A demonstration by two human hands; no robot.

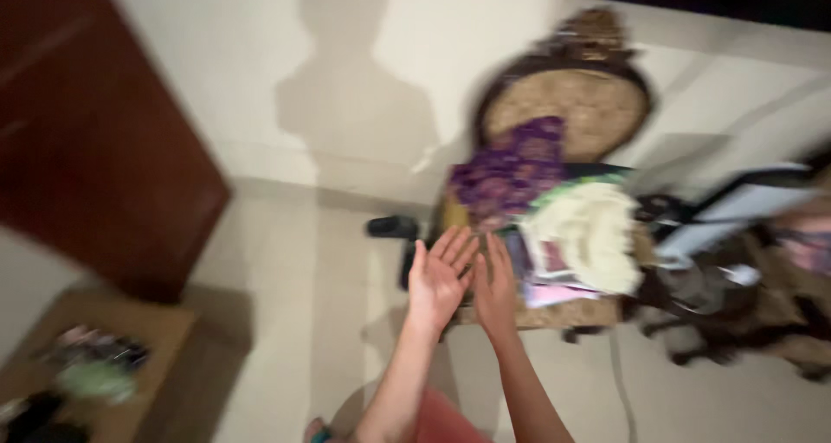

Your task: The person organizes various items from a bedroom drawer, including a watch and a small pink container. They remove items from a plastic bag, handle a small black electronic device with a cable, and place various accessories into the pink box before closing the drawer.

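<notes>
A pale tiled room, blurred: your left hand (439,279) and right hand (495,289), both spread open and empty, hover beside the clothes heap on an ornate chair (571,105). Reach past the purple cloth (512,170); take the white garment (584,231) from underneath, steadily.

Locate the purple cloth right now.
In the head view, the purple cloth lies on the chair seat, right of centre, left of the white cloth and just beyond the left hand and right hand.
</notes>
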